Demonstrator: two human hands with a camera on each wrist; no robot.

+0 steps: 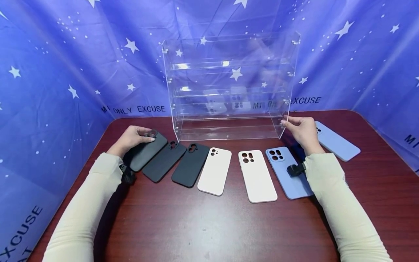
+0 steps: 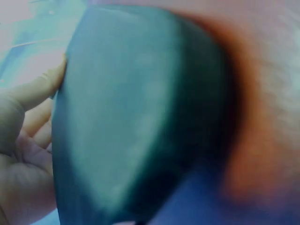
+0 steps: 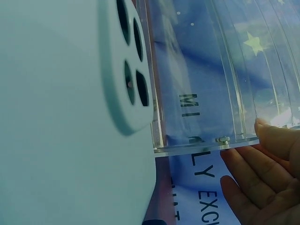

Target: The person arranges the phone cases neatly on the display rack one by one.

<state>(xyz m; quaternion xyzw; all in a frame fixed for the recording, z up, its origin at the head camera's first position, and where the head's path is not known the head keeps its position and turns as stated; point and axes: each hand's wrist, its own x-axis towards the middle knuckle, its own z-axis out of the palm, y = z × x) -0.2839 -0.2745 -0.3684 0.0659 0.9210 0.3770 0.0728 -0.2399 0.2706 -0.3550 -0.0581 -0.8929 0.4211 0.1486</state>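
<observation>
At the table's left, my left hand (image 1: 132, 139) grips the upper end of the leftmost black phone case (image 1: 145, 153). The left wrist view has the thumb at the edge of that case (image 2: 117, 108) and other fingers behind it. My right hand (image 1: 304, 133) pinches the right side panel of a clear acrylic tiered rack (image 1: 229, 133). In the right wrist view, the thumb and fingers of this hand (image 3: 267, 178) lie on either side of the panel. Beneath the right wrist is a blue phone case (image 1: 288, 174), partly covered by the sleeve and wrist camera.
Two more black phone cases (image 1: 163, 162) lie in a fanned row with a white case (image 1: 214, 173) and another white case (image 1: 258, 178). A second blue case (image 1: 338, 142) sits right of my right hand. Star-printed blue curtains (image 1: 131, 72) surround the dark red table (image 1: 209, 229).
</observation>
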